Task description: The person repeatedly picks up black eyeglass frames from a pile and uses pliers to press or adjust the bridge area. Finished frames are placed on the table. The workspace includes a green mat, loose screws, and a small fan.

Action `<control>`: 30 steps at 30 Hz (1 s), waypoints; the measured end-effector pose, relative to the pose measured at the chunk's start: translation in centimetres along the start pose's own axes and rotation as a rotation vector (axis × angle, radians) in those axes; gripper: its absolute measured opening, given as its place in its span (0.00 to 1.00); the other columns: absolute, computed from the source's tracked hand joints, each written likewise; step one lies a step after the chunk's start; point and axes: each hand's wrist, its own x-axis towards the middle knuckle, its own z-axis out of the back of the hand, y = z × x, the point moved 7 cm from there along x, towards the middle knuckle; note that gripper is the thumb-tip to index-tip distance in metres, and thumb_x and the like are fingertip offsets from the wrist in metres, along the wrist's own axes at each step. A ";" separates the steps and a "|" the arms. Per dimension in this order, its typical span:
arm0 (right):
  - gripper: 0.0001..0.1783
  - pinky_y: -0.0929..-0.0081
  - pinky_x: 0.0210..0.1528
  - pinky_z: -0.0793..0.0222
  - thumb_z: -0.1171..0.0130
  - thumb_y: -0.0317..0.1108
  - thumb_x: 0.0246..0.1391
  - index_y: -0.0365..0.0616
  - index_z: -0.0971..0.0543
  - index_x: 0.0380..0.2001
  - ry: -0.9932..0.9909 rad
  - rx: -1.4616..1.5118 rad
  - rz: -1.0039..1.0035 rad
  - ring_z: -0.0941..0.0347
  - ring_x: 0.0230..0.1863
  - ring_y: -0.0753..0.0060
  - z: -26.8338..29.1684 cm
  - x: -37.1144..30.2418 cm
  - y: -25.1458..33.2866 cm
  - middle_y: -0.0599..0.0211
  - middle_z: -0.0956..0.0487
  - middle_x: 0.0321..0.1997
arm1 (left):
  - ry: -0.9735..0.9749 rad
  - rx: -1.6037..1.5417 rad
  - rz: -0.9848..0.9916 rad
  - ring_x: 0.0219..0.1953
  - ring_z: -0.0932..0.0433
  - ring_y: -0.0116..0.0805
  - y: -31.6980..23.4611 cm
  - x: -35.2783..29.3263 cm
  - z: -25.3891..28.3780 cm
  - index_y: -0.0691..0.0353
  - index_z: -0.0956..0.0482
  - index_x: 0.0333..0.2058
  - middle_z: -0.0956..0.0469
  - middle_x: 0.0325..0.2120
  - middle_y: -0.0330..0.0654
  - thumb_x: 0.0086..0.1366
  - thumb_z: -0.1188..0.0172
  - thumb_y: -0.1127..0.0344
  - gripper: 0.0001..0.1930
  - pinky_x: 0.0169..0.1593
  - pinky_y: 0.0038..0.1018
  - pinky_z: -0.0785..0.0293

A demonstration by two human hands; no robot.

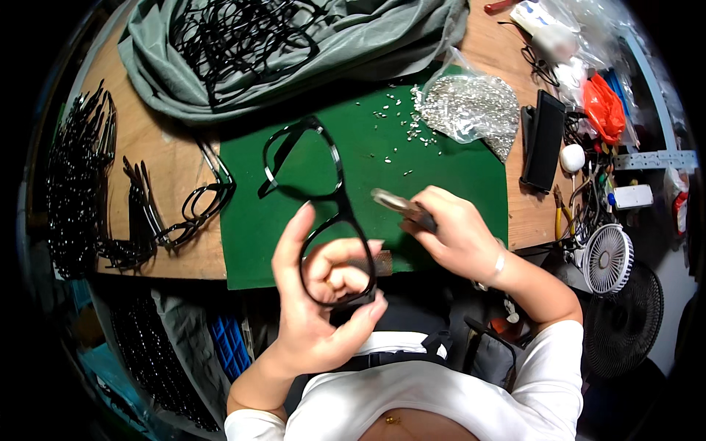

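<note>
Black eyeglasses (341, 200) are held upright over the green mat (448, 184) by my left hand (312, 334). Its fingers and thumb close around the lower rim, and a temple arm angles off the upper rim. My right hand (463, 235) is wrapped around a pair of pliers (395, 203). Their metal jaws point left toward the bridge of the frame, apart from it. Whether the jaws grip anything is too blurred to tell. Beyond the hands, small silvery pieces (412, 134) lie scattered on the mat beside a see-through plastic bag (471, 103) full of them.
At the far side a grey-green cloth sack (147, 81) holds many black frames. Stacked black frames (77, 184) fill the table's left, with loose glasses (198, 209) nearer the mat. To the right are a black case (543, 140), yellow-handled pliers (562, 209) and a white fan (607, 259).
</note>
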 end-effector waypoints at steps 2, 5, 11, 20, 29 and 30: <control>0.08 0.73 0.30 0.35 0.44 0.24 0.39 0.38 0.30 0.26 0.016 0.332 -0.030 0.29 0.28 0.62 0.8 -1.1 2.1 0.60 0.29 0.26 | -0.008 0.123 -0.064 0.34 0.28 0.25 0.4 0.4 -0.1 0.59 0.69 0.58 0.37 0.47 0.55 0.49 0.47 0.85 0.45 0.43 0.22 0.31; 0.08 0.77 0.29 0.35 0.42 0.24 0.41 0.38 0.29 0.28 -0.047 0.527 0.053 0.30 0.26 0.70 0.8 -1.8 4.4 0.63 0.29 0.25 | -0.085 0.292 -0.152 0.36 0.28 0.29 0.3 0.5 -1.0 0.64 0.66 0.57 0.38 0.48 0.55 0.47 0.45 0.85 0.45 0.43 0.21 0.30; 0.09 0.84 0.29 0.38 0.43 0.31 0.47 0.39 0.31 0.29 -0.058 1.087 -0.206 0.35 0.26 0.83 -1.7 -2.5 2.5 0.72 0.31 0.25 | -0.136 0.376 -0.188 0.40 0.31 0.25 0.3 0.1 -1.6 0.59 0.68 0.58 0.38 0.50 0.51 0.48 0.46 0.84 0.45 0.46 0.20 0.32; 0.09 0.84 0.38 0.39 0.46 0.34 0.51 0.39 0.31 0.29 0.362 1.162 -0.315 0.37 0.33 0.85 -1.7 -1.6 4.5 0.74 0.31 0.29 | 0.060 0.131 0.006 0.46 0.30 0.37 -0.5 1.0 -1.0 0.60 0.68 0.57 0.36 0.48 0.53 0.51 0.45 0.82 0.44 0.49 0.30 0.32; 0.12 0.82 0.40 0.38 0.46 0.33 0.50 0.38 0.31 0.36 0.443 1.191 -0.268 0.35 0.34 0.83 -1.2 -1.9 4.8 0.72 0.30 0.32 | 0.026 -0.059 0.073 0.44 0.28 0.38 -1.6 0.4 -0.1 0.60 0.68 0.57 0.37 0.49 0.55 0.49 0.44 0.83 0.45 0.48 0.30 0.31; 0.13 0.81 0.39 0.37 0.46 0.34 0.50 0.38 0.30 0.35 0.372 1.134 -0.249 0.35 0.33 0.82 -0.5 -2.1 4.7 0.72 0.29 0.31 | 0.015 -0.070 0.081 0.43 0.28 0.38 -1.8 0.4 0.1 0.60 0.68 0.57 0.37 0.49 0.55 0.49 0.44 0.84 0.45 0.47 0.30 0.31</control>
